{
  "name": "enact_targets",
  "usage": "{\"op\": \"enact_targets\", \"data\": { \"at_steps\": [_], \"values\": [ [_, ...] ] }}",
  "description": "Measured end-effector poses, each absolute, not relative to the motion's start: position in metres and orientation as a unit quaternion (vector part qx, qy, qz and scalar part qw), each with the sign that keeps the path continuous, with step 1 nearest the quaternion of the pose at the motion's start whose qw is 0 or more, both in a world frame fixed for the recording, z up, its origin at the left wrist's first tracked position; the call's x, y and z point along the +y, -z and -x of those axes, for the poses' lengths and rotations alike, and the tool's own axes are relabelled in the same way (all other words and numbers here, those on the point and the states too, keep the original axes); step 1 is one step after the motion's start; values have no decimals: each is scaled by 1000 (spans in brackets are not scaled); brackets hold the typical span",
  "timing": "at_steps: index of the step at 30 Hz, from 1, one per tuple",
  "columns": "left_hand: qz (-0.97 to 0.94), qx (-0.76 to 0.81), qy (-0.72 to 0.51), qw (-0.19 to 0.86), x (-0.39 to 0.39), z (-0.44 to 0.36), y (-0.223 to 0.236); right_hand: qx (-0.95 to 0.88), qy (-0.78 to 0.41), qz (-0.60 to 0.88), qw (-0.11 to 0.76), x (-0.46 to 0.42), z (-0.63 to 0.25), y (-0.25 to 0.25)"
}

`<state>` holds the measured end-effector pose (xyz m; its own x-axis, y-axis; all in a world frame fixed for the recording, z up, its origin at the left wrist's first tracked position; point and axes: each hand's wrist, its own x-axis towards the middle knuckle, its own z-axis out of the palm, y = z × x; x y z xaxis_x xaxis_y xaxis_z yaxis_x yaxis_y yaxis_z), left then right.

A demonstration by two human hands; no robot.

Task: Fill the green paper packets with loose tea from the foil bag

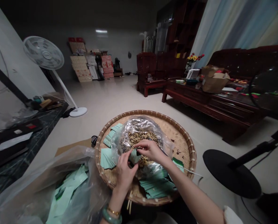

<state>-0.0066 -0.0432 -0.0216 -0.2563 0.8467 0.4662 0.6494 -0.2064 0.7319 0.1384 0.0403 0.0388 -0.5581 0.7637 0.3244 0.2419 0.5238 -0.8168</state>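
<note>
Left hand [127,169] holds the packet [134,156] between thumb and fingers; right hand [150,150] pinches its upper edge. Over the grain bag [142,123] in the tray [192,155], its long axis seems to run seven to one o'clock, ends partly hidden. Spare packets [107,158] fan out at nine o'clock.

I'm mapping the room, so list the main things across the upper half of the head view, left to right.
White fan, stacked cream boxes, red patterned boxes, dark wooden chair, red and yellow flowers, open brown bag.
</note>
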Motion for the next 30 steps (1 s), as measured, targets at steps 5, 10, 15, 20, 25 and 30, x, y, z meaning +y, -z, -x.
{"op": "enact_targets", "data": {
  "at_steps": [5, 10, 15, 20, 25, 30],
  "values": [
    [-590, 616, -507, 127, -43, 7, 22, -779, -368, 338, 379, 45, -138, -34],
    [-576, 622, -516, 123, -44, 10, 23, -722, -361, 401, 433, 49, -143, -36],
    [-578, 624, -518, 92, -46, 10, 21, -760, -369, 352, 403, 36, -145, -43],
    [-585, 627, -504, 101, -47, 9, 19, -834, -319, 297, 338, 21, -144, -44],
    [-538, 624, -536, 185, -46, 13, 21, -807, -353, 312, 356, 28, -148, -40],
    [-370, 588, -559, 453, -48, 24, 27, -774, -390, 322, 381, 31, -157, -42]
  ]
}}
